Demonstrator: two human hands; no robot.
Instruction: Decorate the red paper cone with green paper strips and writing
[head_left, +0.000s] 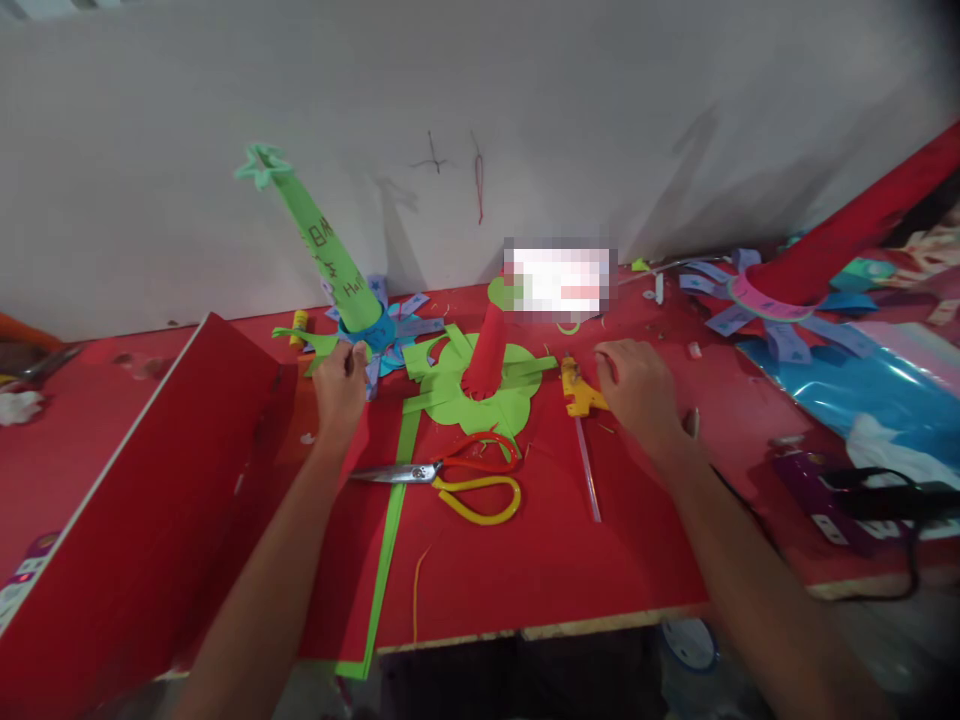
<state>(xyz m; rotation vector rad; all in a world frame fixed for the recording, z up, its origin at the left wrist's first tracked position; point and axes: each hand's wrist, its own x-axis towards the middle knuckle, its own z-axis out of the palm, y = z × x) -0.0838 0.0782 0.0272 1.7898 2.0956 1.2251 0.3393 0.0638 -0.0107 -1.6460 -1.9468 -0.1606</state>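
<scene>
While both hands hang over the counter (90, 425), the left hand (342, 388) sits beside the green cone (330, 255), its fingers curled in narrow; whether they pinch anything, I can't tell. Over to the right hand (636, 388), fingers bent, poised just beside the yellow glue gun (579, 396); their grip, if any, is hidden too. Between the two, there's the small red cone (489, 350), upright in the middle of a green paper flower (480, 412), loose green pieces lying about it. Nearer the front, the scissors (429, 474) lie with blades pointing left across the long green strips (388, 540). A clear glue stick (588, 470) trails down from the gun! Far left, a red board (172, 480) stands tilted; far right, a big red cone (847, 230) leans beyond the blue wrapper (847, 390).
</scene>
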